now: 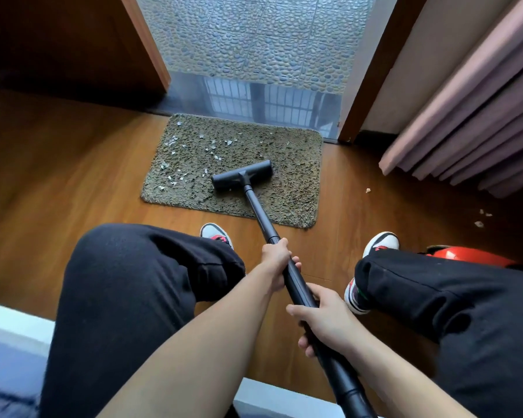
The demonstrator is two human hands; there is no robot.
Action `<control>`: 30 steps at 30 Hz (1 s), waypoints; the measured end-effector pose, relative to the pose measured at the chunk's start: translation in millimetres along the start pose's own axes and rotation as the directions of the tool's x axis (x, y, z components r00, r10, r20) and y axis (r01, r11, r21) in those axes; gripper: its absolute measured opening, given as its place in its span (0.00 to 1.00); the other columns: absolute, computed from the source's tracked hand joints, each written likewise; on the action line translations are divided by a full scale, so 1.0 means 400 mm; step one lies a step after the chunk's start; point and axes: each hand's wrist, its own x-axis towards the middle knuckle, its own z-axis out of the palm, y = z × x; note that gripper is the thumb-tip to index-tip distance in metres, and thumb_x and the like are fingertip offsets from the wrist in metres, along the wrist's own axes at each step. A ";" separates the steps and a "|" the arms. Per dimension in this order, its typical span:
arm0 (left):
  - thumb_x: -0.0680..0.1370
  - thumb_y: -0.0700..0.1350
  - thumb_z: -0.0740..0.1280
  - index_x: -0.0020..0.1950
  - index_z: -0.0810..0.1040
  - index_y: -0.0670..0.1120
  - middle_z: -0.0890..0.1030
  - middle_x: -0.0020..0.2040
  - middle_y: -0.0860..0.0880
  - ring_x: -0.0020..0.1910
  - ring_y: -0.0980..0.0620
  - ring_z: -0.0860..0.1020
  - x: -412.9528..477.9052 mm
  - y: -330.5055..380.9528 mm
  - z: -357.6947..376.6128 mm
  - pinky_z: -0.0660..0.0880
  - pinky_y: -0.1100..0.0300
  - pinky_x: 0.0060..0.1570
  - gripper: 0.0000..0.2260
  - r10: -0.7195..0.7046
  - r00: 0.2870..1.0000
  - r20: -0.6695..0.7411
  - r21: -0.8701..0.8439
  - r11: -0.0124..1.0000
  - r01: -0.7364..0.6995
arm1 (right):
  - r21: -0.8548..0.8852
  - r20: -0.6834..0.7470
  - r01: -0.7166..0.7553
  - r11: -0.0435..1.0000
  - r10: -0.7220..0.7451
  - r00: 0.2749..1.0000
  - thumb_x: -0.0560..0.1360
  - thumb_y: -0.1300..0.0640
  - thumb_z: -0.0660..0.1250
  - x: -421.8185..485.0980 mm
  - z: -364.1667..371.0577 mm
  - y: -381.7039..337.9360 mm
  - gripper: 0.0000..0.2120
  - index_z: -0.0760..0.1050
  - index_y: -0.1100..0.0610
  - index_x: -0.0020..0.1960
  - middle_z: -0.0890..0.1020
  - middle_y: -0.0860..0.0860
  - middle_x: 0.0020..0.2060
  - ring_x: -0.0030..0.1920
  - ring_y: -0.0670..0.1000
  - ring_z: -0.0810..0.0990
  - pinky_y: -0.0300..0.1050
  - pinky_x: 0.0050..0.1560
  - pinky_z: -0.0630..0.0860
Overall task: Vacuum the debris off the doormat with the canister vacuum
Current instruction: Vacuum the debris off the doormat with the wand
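A shaggy olive doormat (287,164) lies on the wooden floor before a doorway. Several pale scraps of debris (191,152) are scattered over its left and far half. The black floor head (242,174) of the vacuum rests on the middle of the mat. Its black wand (261,215) runs back toward me. My left hand (277,257) grips the wand higher up, and my right hand (323,321) grips it lower, nearer my body. The red canister (465,256) shows partly behind my right knee.
I sit with both knees in black trousers and sneakers on either side of the wand. Pink curtains (471,122) hang at right, with a few scraps (480,218) on the floor below them. A pebbled floor (254,40) lies beyond the glossy threshold; a wooden door (73,40) stands at left.
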 end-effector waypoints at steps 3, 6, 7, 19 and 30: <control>0.83 0.47 0.61 0.52 0.68 0.41 0.70 0.36 0.46 0.27 0.51 0.71 0.016 0.033 -0.013 0.73 0.64 0.23 0.10 -0.016 1.000 -0.003 -0.039 0.999 0.016 | -0.010 -0.013 0.013 1.000 -0.014 1.000 0.79 0.58 0.68 0.033 0.013 -0.020 0.13 0.73 0.49 0.61 0.76 0.54 0.31 0.26 0.52 0.79 0.45 0.28 0.78; 0.83 0.47 0.61 0.52 0.68 0.41 0.70 0.35 0.46 0.26 0.51 0.71 0.046 0.074 -0.023 0.72 0.63 0.24 0.10 -0.010 1.000 -0.006 -0.065 0.998 0.009 | -0.027 -0.016 0.018 0.999 -0.018 1.000 0.79 0.58 0.68 0.071 0.024 -0.055 0.14 0.73 0.50 0.63 0.76 0.55 0.32 0.26 0.52 0.79 0.44 0.27 0.77; 0.83 0.47 0.61 0.53 0.68 0.41 0.70 0.35 0.46 0.26 0.51 0.71 0.057 0.089 -0.026 0.72 0.63 0.24 0.10 -0.006 1.000 -0.010 -0.070 0.998 0.005 | -0.029 -0.014 0.021 0.999 -0.021 1.000 0.79 0.58 0.68 0.085 0.026 -0.068 0.14 0.73 0.50 0.63 0.76 0.55 0.33 0.25 0.52 0.79 0.43 0.27 0.77; 0.83 0.43 0.61 0.48 0.68 0.41 0.69 0.33 0.46 0.25 0.51 0.70 0.173 0.282 -0.070 0.71 0.63 0.23 0.07 0.030 0.999 -0.045 -0.098 0.995 -0.034 | -0.040 -0.017 0.050 0.998 -0.051 0.999 0.78 0.60 0.69 0.238 0.073 -0.239 0.10 0.76 0.46 0.53 0.76 0.55 0.34 0.23 0.53 0.79 0.44 0.24 0.76; 0.84 0.45 0.61 0.54 0.69 0.41 0.69 0.33 0.47 0.24 0.52 0.70 0.256 0.393 -0.124 0.71 0.64 0.22 0.08 0.049 0.996 -0.075 -0.102 0.993 -0.056 | -0.045 0.005 0.078 0.996 -0.078 0.997 0.78 0.61 0.68 0.337 0.118 -0.331 0.07 0.76 0.49 0.51 0.76 0.54 0.31 0.23 0.53 0.78 0.43 0.23 0.75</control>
